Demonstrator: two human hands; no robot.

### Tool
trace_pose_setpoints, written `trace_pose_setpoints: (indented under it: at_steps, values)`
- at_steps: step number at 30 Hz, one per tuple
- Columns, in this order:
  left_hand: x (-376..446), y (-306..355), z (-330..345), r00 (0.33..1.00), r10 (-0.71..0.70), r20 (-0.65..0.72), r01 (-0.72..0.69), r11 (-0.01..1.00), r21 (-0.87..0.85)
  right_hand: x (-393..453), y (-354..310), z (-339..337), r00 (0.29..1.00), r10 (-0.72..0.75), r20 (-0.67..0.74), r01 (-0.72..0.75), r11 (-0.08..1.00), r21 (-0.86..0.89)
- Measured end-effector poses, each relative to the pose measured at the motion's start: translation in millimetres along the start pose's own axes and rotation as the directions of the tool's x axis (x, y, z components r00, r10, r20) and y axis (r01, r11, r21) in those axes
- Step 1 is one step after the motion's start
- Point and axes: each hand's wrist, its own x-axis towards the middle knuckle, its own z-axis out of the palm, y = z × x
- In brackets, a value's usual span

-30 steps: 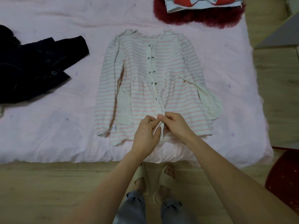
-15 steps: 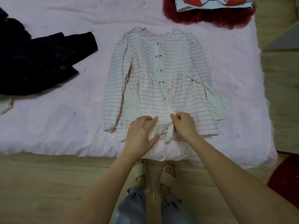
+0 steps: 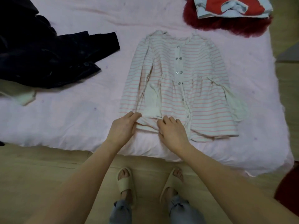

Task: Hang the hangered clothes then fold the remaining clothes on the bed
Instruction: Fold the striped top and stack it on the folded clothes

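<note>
Bed [image 3: 68, 120] with pale pink cover fills most of the view, wood floor [image 3: 40, 175] below it at the near edge. Dark jacket [image 3: 48, 62] crumpled on the bed's left side, a light bit of cloth [image 3: 25, 97] sticking out under its near edge. Striped top [image 3: 202, 88], pink and white, lies flat face-up in the middle of the bed, collar far, hem near, sleeves folded in along both sides, row of snaps down the front. Far right corner of the bed: dark red fuzzy item [image 3: 226, 25] with a folded light blue and red garment [image 3: 233, 7] stacked on it, well apart from the striped top. Left hand [image 3: 124, 126] at the top's near left hem corner, fingers [image 3: 134, 115] curled and pinching the hem edge. Right hand [image 3: 173, 131] just beside it on the hem left of the snap row, fingers [image 3: 168, 120] bent down onto the fabric, looks like grasping the hem but fingertips partly hidden. Both forearms reach in from the bottom. Feet in beige slippers [image 3: 124, 183] on the floor, grey trouser cuffs [image 3: 121, 212] above them. Dark red object [image 3: 289, 188] at right edge, cut off, cannot tell what.
</note>
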Motion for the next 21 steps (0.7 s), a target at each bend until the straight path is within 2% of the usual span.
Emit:
trace_pose_setpoints:
  at_steps: [2,4,6,8,10,11,13,14,15,17,18,19,21]
  values:
    - [-6.2,-10.4,-14.0,0.999,-0.025,-0.042,0.02,0.992,-0.126,5.7,-11.2,0.3,0.995,0.033,-0.09,-0.026,0.997,0.074]
    - [-12.3,-17.0,-27.3,0.993,-0.054,-0.108,0.027,0.971,-0.237,7.4,-21.1,-1.1,0.991,0.081,-0.108,-0.065,0.987,0.149]
    - [-24.5,-22.4,-43.1,0.975,-0.15,-0.163,0.073,0.913,-0.401,10.2,-33.5,0.0,0.986,0.111,-0.121,-0.088,0.979,0.184]
    - [-31.4,-27.2,-53.5,0.931,-0.333,-0.149,0.178,0.772,-0.611,13.8,-44.6,1.4,0.969,0.194,-0.152,-0.167,0.97,0.177]
    - [-34.2,-26.6,-60.0,0.87,-0.49,-0.053,0.266,0.556,-0.787,19.6,-56.4,-0.7,0.94,0.276,-0.202,-0.239,0.953,0.188]
    - [-35.1,-25.9,-60.2,0.887,-0.461,-0.008,0.281,0.552,-0.785,20.9,-61.8,-2.2,0.934,0.274,-0.23,-0.232,0.953,0.194]
    - [-38.9,-31.2,-61.6,0.969,-0.196,0.153,0.248,0.787,-0.566,20.2,-80.0,-4.7,0.962,0.18,-0.206,-0.135,0.967,0.216]
    - [-39.2,-38.3,-60.8,0.96,-0.099,0.261,0.212,0.866,-0.452,19.7,-89.7,-5.1,0.981,0.122,-0.148,-0.085,0.968,0.235]
    - [-36.3,-45.6,-60.5,0.949,-0.087,0.302,0.213,0.886,-0.411,19.3,-96.8,-4.4,0.994,0.076,-0.074,-0.056,0.969,0.24]
    - [-23.8,-60.4,-59.4,0.952,-0.253,0.171,0.305,0.807,-0.506,22.4,-104.3,0.4,0.996,0.063,0.071,-0.076,0.976,0.204]
    - [-16.1,-62.5,-59.5,0.926,-0.366,0.088,0.354,0.767,-0.536,25.6,-104.6,2.0,0.988,0.092,0.125,-0.114,0.977,0.178]
    - [-7.7,-63.3,-58.7,0.894,-0.442,0.068,0.405,0.735,-0.544,30.3,-105.9,2.9,0.979,0.131,0.156,-0.154,0.977,0.147]
    - [5.9,-61.3,-51.7,0.847,-0.49,0.208,0.52,0.681,-0.515,38.3,-110.3,7.6,0.968,0.196,0.158,-0.208,0.976,0.065]
